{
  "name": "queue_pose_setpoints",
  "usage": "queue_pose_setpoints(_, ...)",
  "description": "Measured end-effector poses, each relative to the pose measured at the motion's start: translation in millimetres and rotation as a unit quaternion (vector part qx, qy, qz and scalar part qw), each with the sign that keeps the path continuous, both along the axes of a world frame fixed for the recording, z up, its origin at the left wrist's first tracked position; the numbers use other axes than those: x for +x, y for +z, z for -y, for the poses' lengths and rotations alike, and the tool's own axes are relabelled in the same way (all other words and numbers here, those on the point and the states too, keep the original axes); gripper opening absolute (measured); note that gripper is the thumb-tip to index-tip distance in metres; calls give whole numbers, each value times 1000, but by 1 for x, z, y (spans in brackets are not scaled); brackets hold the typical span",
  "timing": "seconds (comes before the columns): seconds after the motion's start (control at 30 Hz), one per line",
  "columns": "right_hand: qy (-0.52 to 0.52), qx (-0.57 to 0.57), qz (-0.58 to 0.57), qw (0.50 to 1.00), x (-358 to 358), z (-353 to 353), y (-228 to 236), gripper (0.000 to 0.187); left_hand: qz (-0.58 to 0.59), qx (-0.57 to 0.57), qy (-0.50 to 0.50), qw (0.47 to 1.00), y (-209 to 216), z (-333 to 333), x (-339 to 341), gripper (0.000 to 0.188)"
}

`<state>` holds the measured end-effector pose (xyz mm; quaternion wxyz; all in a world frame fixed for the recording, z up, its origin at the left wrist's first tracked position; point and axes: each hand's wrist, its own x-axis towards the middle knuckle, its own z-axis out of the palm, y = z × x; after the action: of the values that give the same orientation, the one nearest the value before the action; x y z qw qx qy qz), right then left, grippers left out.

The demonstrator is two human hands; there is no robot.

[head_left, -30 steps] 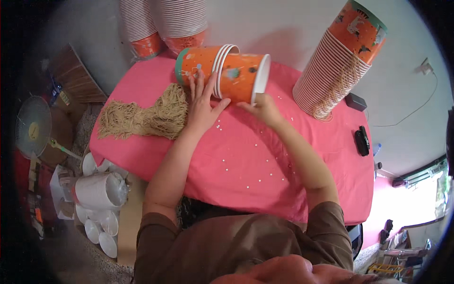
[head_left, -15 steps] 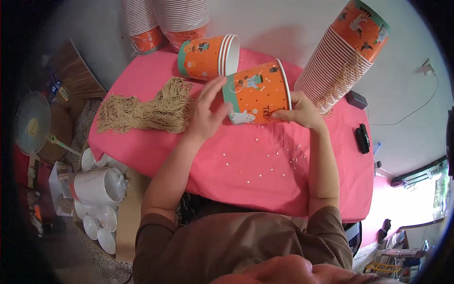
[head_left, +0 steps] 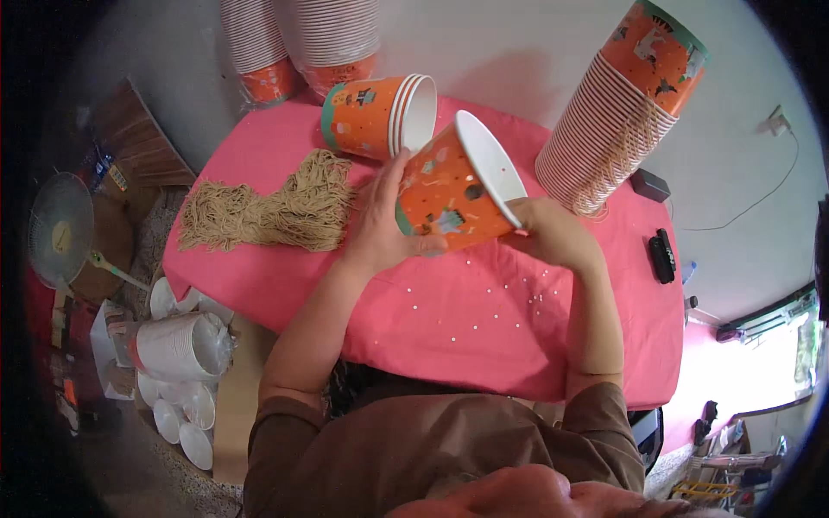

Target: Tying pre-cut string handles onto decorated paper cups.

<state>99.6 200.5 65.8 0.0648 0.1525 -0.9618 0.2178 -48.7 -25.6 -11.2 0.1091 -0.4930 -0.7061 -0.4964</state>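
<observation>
Above the middle of the table I hold an orange paper bucket [head_left: 453, 194] with a green base band and a white rim. It lies tilted, its white inside partly showing toward the upper right. My left hand [head_left: 380, 220] is wrapped round the base end, thumb along the near side. At the rim, my right hand [head_left: 557, 233] pinches the near edge, some of its fingers hidden. Just beyond lies a short nest of matching buckets [head_left: 367, 112] on its side. Left of my left hand rests a bundle of beige strings [head_left: 268, 207].
On the pink cloth [head_left: 484, 363] lie several small white dots [head_left: 475, 327]. A tall leaning stack of buckets [head_left: 604, 129] with strings hanging on it stands at right, near a dark box [head_left: 650, 184] and a black object [head_left: 662, 256]. Wrapped bucket stacks [head_left: 332, 34] stand behind.
The bucket has turned in my hands, so its mouth now shows more. My left hand has closed on its base, and my right hand has shifted along the rim.
</observation>
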Motion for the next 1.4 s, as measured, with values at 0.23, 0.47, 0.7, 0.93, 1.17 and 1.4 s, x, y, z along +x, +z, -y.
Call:
queue_pose_setpoints(0.23,-29,121,-37,992,9,27,7,16,40,-89,22,995,5,-3,10,134)
queue_pose_setpoints(0.47,-13,28,-75,997,16,47,20,19,111,-68,-58,990,0,-16,38,125)
queue_pose_setpoints(0.7,19,85,21,996,26,44,29,14,55,-119,16,991,-5,40,-11,15)
queue_pose_setpoints(0.93,17,68,47,996,21,49,30,16,-133,-214,192,948,-26,42,-116,11)
queue_pose_setpoints(1.17,19,50,26,998,22,46,27,15,-127,-437,248,855,-23,14,-125,13)
queue_pose_setpoints(1.4,15,65,43,997,22,45,27,18,-61,-364,226,901,-9,25,-114,11)
